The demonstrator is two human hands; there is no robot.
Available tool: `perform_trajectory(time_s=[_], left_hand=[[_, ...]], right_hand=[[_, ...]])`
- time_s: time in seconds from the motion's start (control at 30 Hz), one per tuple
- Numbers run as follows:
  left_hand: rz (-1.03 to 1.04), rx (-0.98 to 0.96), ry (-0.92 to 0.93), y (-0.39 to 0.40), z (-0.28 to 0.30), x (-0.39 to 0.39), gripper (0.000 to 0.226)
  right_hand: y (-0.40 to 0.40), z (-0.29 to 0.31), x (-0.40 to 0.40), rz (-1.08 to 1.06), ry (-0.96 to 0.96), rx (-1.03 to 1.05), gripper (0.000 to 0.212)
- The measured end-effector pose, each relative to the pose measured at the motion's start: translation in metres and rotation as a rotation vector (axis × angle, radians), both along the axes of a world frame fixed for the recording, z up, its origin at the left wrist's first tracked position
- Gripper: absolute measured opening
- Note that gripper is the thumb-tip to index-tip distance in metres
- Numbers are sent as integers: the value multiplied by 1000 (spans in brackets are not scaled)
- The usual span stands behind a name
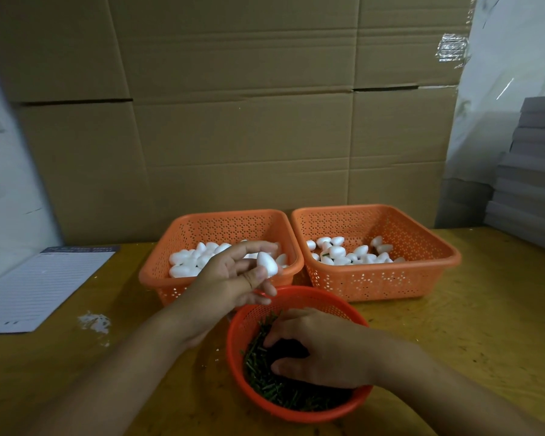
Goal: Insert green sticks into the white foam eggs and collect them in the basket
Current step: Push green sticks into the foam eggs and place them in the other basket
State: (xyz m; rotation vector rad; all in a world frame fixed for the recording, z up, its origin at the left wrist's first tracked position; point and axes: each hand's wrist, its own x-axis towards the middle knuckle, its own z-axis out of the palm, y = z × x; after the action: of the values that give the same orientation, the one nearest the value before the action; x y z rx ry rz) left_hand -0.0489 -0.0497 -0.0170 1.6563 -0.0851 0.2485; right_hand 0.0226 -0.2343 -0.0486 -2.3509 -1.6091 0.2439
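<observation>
Two hands at work over baskets on a wooden tabletop.

Two rectangular baskets: left basket, right basket. Nearer, right hand fingers curl into green sticks in the round basket; whether they pinch one, cannot tell. Left hand fingers pinch a foam egg over the left basket.

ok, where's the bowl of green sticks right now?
In the head view, the round red bowl sits low and centre on the table, nearest the camera, just in front of the two orange baskets, with the right hand inside it.
</observation>
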Motion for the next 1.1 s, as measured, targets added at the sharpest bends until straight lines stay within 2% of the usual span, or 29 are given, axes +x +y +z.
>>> perform_trajectory(time_s=[0.13,0.33,0.63,0.93,1.1], left_hand=[[-48,-94,40,0,2,0,41],[-81,-122,91,-1,2,-1,42],[-106,-120,103,-3,3,-1,40],[-75,-66,79,0,3,-2,39],[-74,-86,73,0,5,-2,32]], right_hand=[[0,1,0,-3,3,6,41],[0,1,-3,-22,-13,38,37],[1,4,-3,-37,-32,221,10],[0,11,-5,-108,26,359,7],[1,9,-8,-126,19,356,17]])
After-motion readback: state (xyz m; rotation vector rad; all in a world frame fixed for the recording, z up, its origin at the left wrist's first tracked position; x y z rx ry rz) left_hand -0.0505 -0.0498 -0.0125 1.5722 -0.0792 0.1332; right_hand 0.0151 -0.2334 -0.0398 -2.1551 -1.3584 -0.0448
